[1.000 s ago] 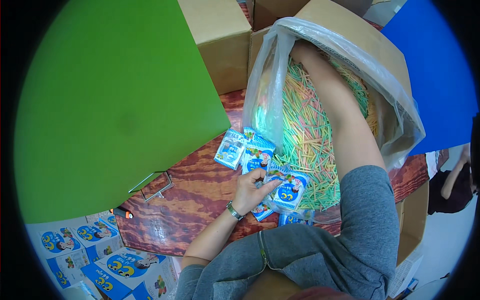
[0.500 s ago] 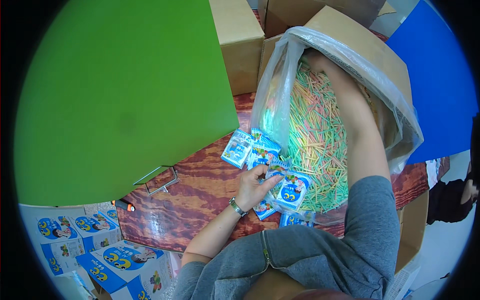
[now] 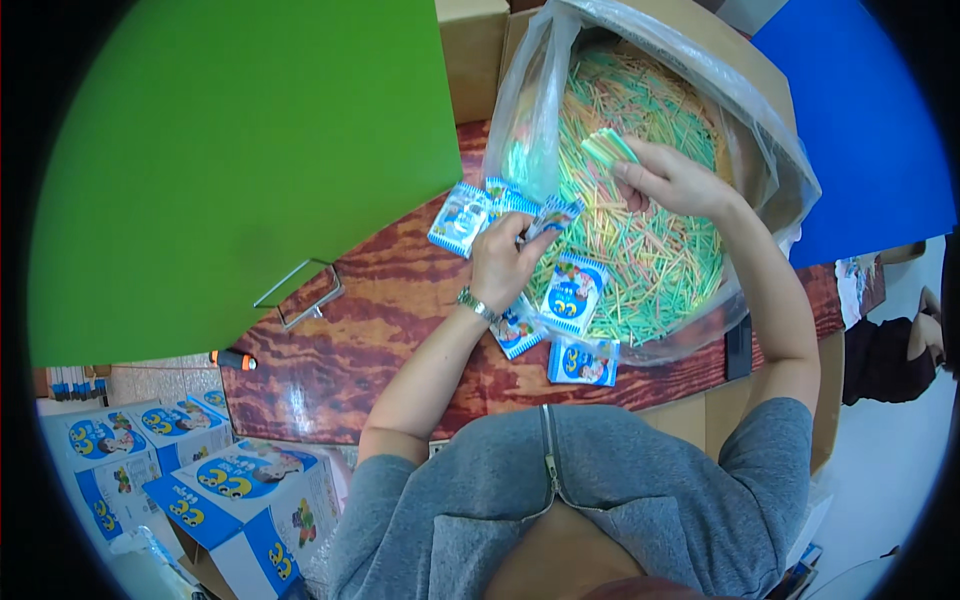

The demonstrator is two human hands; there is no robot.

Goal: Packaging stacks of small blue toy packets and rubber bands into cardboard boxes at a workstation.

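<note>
My left hand point(image 3: 500, 265), with a metal watch at the wrist, pinches a small blue-and-white packet point(image 3: 556, 213) by the liner's near left edge. Whether the packet's mouth is open is hard to make out. Closed around a small bundle of thin pastel sticks point(image 3: 608, 147), my right hand point(image 3: 675, 180) hovers over the carton. Loose pink, yellow and green sticks point(image 3: 660, 255) fill the clear plastic liner point(image 3: 527, 105) there. Another packet point(image 3: 574, 292) lies on the near edge of the sticks. More packets point(image 3: 460, 218) are spread beside and under my left hand.
A large green panel point(image 3: 240, 180) covers the left, a blue panel point(image 3: 865, 130) the right. On the reddish wood-patterned table point(image 3: 390, 300) lies a bent metal frame point(image 3: 310, 290), with an orange-and-black tool point(image 3: 233, 359) near its edge. Printed cartons point(image 3: 250, 490) stand lower left. Another person's arm point(image 3: 928, 325) shows far right.
My right hand has come back from deep in the carton and now holds a bundle of sticks. My left hand's packet is tilted toward the sticks. The whole view has shifted.
</note>
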